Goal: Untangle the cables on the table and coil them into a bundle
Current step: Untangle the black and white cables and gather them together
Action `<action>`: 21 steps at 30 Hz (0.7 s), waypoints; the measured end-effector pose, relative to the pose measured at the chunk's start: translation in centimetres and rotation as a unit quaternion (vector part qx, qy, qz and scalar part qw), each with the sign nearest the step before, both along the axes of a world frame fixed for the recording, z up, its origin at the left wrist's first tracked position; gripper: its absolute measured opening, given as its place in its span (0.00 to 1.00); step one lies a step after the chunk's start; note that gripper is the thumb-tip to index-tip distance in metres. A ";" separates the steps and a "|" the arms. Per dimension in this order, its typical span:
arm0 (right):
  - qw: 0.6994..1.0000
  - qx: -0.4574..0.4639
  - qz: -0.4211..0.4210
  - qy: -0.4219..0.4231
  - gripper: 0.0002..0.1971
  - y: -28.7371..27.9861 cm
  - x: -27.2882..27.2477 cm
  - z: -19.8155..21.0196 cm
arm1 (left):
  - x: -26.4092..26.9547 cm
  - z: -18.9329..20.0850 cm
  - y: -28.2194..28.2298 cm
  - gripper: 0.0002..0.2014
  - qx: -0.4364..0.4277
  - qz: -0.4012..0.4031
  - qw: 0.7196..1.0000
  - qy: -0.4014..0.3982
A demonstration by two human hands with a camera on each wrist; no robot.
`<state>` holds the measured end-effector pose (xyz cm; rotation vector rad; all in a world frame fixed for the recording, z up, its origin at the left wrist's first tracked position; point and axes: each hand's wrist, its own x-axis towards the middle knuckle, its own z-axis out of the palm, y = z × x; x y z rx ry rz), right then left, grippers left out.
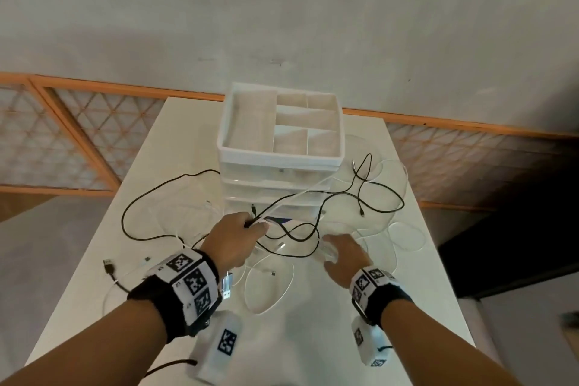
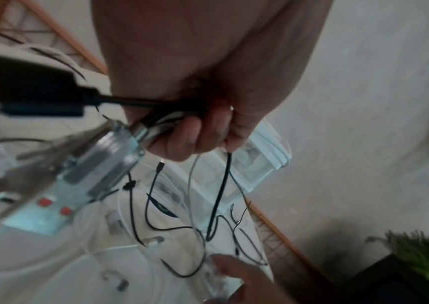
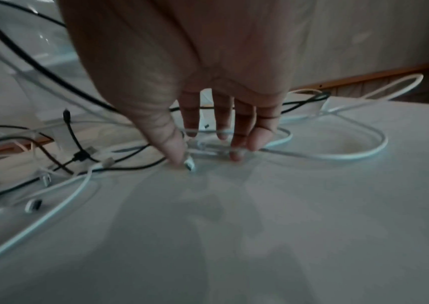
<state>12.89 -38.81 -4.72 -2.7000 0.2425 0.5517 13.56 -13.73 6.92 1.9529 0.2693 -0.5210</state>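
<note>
Gripping black cables point(image 1: 291, 236), left hand point(image 1: 233, 238) nears drawer organizer point(image 1: 279, 147); right hand point(image 1: 344, 252) spread over white cables point(image 1: 269, 288).

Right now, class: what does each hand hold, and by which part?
The left hand grips black cables bunched mid-length in its curled fingers. The right hand holds nothing; its straight fingers touch a white cable on the table.

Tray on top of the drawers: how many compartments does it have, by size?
Long compartment: 1
Wide compartment: 1
Small compartments: 4
Total: 6
</note>
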 end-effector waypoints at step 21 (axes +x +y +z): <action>0.888 0.137 -0.081 -0.431 0.03 -0.4 -2.6 12.8 | 1.3 2.3 3.0 0.13 -0.278 0.176 0.937 0.119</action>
